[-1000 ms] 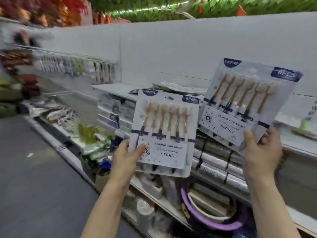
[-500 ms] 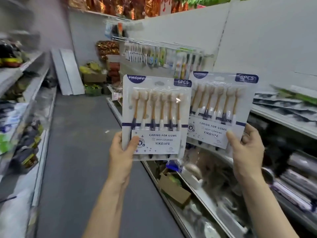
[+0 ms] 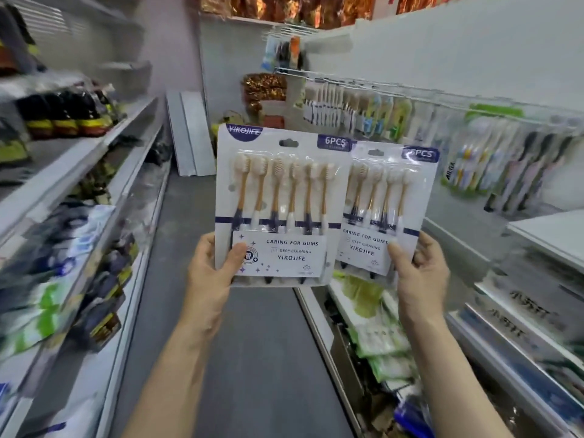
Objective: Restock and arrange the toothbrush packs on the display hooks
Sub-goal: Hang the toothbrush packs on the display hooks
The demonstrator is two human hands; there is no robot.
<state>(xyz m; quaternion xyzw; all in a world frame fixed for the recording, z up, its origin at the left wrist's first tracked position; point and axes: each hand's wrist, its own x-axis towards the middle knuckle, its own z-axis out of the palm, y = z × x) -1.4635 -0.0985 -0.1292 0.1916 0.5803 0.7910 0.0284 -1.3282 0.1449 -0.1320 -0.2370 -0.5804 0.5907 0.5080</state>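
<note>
Both white six-piece toothbrush blister packs now overlap: left hand (image 3: 207,273) grips front pack (image 3: 278,207); right hand (image 3: 418,273), at 3 o'clock, grips rear pack (image 3: 390,213).

The left pack (image 3: 279,205) now overlaps the right pack (image 3: 390,210). Both have come nearer the hanging toothbrush display (image 3: 395,115)

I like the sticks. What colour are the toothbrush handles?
Golden-orange toothbrush handles, navy or white at the bottom; head view.

Aisle floor (image 3: 221,343) open ahead; hanging packs (image 3: 363,112) crowd the hooks at right
</note>
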